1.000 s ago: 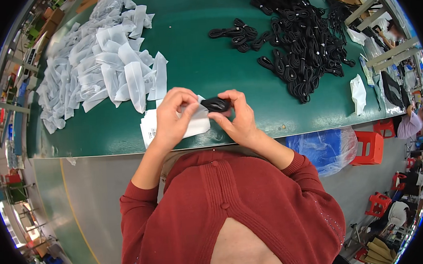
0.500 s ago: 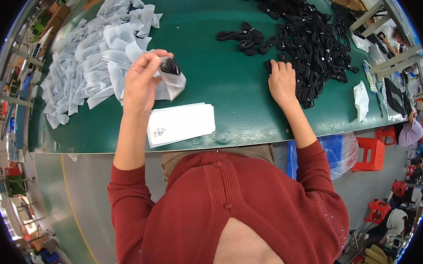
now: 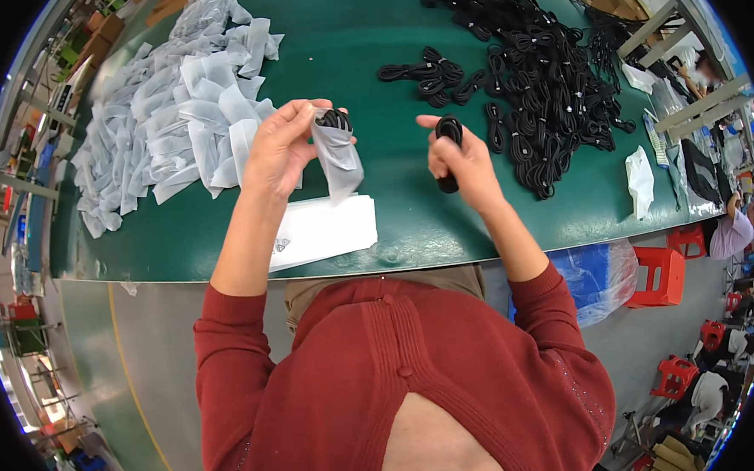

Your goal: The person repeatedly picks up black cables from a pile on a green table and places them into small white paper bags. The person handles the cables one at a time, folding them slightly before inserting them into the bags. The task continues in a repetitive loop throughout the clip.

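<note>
My left hand [image 3: 280, 151] pinches the top of a translucent plastic bag [image 3: 337, 161]. A coiled black cable [image 3: 332, 120] pokes out of the bag's upper end. To the right, my right hand [image 3: 467, 164] grips another bundled black cable [image 3: 448, 131], held upright above the table and apart from the bag. Below the bag lies a stack of white printed bags or sheets [image 3: 330, 229], partly covered by my left hand and the bag.
Frosted plastic bags [image 3: 175, 118] are heaped on the left of the green table [image 3: 358, 32]. Black cable bundles [image 3: 544, 90] pile up at the right, with several more [image 3: 428, 72] beside them. A crumpled white bag [image 3: 639, 183] lies far right. Red stools [image 3: 654, 274] stand beyond the table edge.
My right hand has lifted a cable bundle from the edge of the pile and moved left. My left hand has shifted right with the bag, which now hangs more upright.
</note>
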`<state>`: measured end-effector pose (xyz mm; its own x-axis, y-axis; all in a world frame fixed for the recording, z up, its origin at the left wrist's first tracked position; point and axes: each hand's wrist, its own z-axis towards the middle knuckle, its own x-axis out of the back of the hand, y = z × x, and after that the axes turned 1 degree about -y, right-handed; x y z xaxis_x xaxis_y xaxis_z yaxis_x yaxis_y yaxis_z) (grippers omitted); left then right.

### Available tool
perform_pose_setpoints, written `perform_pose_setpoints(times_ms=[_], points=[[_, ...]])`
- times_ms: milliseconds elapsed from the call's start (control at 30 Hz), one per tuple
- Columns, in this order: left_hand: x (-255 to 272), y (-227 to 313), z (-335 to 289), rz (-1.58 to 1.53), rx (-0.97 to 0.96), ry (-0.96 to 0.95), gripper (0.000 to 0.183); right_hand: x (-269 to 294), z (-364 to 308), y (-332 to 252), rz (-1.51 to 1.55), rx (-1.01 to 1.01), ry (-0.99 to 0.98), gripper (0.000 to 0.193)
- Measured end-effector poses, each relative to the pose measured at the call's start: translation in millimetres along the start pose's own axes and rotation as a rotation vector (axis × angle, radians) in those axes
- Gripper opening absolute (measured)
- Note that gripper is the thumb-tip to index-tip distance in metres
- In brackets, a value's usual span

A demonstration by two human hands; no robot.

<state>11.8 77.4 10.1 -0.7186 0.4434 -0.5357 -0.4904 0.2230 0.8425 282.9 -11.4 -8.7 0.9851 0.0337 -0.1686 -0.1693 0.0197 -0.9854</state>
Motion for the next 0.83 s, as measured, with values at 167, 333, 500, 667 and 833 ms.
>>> perform_pose_setpoints(times_ms=[167, 333, 500, 667, 833], points=[[-12, -11, 1, -0.105, 0.131, -0.043, 0.015, -51, 10, -17, -0.644, 0.742, -0.021, 0.038], [-25, -20, 0, -0.222, 0.083, -0.027, 0.017, -62, 21, -8, -0.656, 0.780, 0.099, 0.028], [-36, -24, -3, -0.081, 0.108, -0.009, 0.019, -62, 19, -3, -0.708, 0.794, 0.052, 0.023], [-30, -24, -3, -0.056, 0.079, -0.066, 0.022, -61, 14, -24, -0.223, 0.369, 0.070, 0.006], [-1, 18, 5, 0.204, -0.245, 0.175, 0.023, -46, 28, -21, 0.179, 0.168, -0.004, 0.021]])
